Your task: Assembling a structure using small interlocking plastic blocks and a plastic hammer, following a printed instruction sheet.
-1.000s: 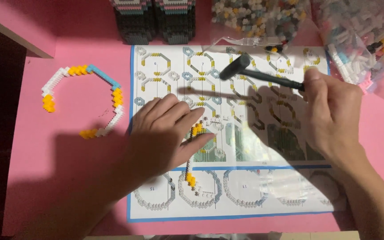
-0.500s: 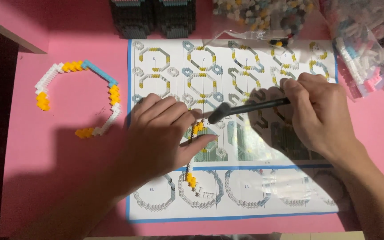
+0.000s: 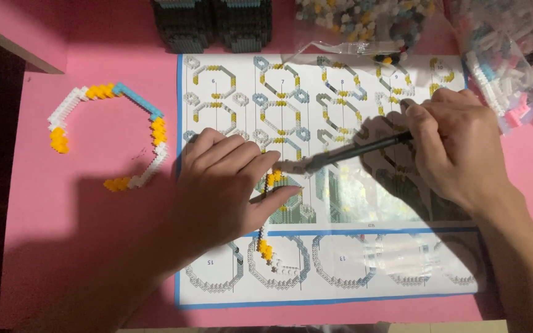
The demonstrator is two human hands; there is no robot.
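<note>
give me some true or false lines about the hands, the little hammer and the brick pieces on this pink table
1. The right hand holds a small dark hammer. True.
2. The left hand rests on the bare pink table. False: it lies on the instruction sheet, pressing a curved brick strip.
3. A partly built brick ring lies left of the sheet. True.
4. That ring is a closed circle. False: it is open on its lower left side.
5. The hammer head points toward the left hand's fingers. True.
</note>
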